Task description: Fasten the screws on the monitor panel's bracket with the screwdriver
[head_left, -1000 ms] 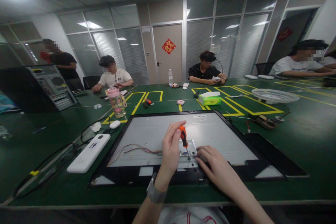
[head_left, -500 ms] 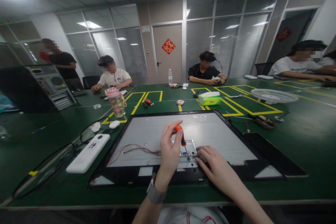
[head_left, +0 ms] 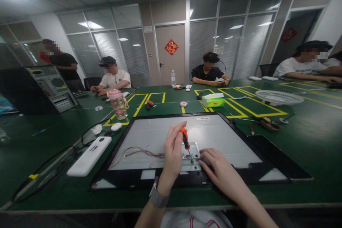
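A flat display panel (head_left: 149, 131) with a grey back and black frame lies on the table in front of me. My left hand (head_left: 173, 149), with a watch on the wrist, is closed around the orange-and-black handle of a screwdriver (head_left: 185, 139). The tool stands tilted, its tip down at the lower edge of a small metal bracket (head_left: 196, 149) on the panel. My right hand (head_left: 216, 165) lies on the panel, fingers loosely apart, fingertips touching the bracket's right side. Thin coloured wires (head_left: 144, 151) run left from behind my left hand.
Left of the panel are a white power bank (head_left: 89, 156), a black cable (head_left: 48, 165) and a pink-lidded bottle (head_left: 117, 105). A black flat slab (head_left: 280, 158) lies at right. Beyond sit a tissue pack (head_left: 213, 101) and a white round grille (head_left: 279, 97). Several people work around the table.
My left fingers have shifted slightly around the screwdriver, and more of its handle shows. The tip stays at the same spot. My right hand has not moved.
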A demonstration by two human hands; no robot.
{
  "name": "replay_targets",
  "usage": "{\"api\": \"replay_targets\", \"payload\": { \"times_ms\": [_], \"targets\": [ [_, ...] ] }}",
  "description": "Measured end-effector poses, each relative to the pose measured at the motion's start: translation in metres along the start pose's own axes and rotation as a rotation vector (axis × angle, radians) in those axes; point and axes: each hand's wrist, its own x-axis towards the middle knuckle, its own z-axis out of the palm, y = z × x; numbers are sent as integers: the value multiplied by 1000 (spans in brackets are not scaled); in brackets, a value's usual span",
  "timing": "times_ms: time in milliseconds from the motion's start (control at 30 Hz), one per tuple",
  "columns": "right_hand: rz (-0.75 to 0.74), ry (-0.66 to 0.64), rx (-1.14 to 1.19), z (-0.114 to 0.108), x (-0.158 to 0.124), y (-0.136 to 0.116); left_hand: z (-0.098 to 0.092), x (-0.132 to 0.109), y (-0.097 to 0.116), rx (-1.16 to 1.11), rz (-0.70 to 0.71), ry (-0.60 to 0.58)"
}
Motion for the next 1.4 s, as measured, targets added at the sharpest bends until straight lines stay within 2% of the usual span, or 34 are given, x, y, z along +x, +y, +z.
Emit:
{"api": "replay_targets", "payload": {
  "times_ms": [133,267,433,700,833,1067,1233,1400],
  "targets": [
    [15,-21,-5,0,0,0,-1,-2,-2,-37,11,-14],
    [28,-43,-4,-1,0,-1,-1,-3,-6,59,74,16],
    [29,-46,-2,-1,0,-1,-1,-3,-3,97,105,-39],
    [21,-38,-9,-2,0,-2,-1,-4,-4,188,176,-23],
    [33,-54,-12,-1,1,-1,-1,-5,-3,130,159,-76],
    [29,-51,-2,0,0,0,-1,-4,-5,209,194,-6],
    [32,-54,4,0,-1,1,-2,-5,-6,127,149,-76],
    [35,-58,0,0,0,1,0,-4,-8,147,126,-9]
  ]
}}
